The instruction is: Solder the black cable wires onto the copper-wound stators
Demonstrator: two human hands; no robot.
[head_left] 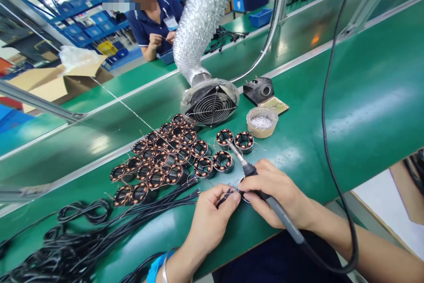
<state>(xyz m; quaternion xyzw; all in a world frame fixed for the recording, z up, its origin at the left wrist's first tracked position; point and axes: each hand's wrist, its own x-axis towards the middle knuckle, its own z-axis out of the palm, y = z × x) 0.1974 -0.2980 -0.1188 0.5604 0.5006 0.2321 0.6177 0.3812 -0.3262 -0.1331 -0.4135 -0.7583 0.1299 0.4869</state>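
At lower centre, my left hand [214, 210] pinches a likely limp lead [224, 198] while my right hand [281, 190] grips the soldering iron [250, 170], safest by its handle [285, 220].

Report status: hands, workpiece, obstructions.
Right hand gripping soldering iron. Left hand pinching thin dark lead. Coil ring between the hands, mostly hidden by fingers. Iron's tip close by another coil ring.
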